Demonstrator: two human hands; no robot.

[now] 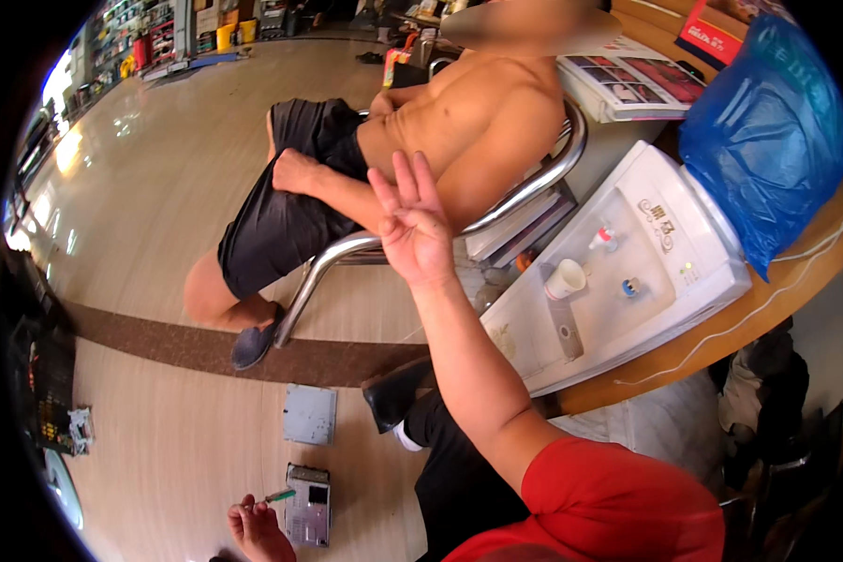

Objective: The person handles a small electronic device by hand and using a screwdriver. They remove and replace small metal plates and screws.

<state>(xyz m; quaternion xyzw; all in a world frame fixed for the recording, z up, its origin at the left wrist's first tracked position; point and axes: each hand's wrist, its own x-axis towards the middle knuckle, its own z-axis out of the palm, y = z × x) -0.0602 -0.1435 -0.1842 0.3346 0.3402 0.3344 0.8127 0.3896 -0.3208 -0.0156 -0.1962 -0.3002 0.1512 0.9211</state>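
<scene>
My right hand [414, 229] is raised in mid-air in front of a seated person's arm, palm toward me, with three fingers up and the thumb folded across the palm. It holds nothing. Low in view, my left hand [257, 525] grips a small green screwdriver [280, 496] over a silver boxy metal device [307, 520] on the floor. A flat grey metal plate [310, 415] lies just beyond that device.
A shirtless person in dark shorts [459, 122] sits in a steel-tube chair [347, 248]. To my right are a white water dispenser [656, 281] with a paper cup, a wooden counter [768, 290] and a blue plastic bag [768, 140]. Dark equipment [51, 393] lines the left.
</scene>
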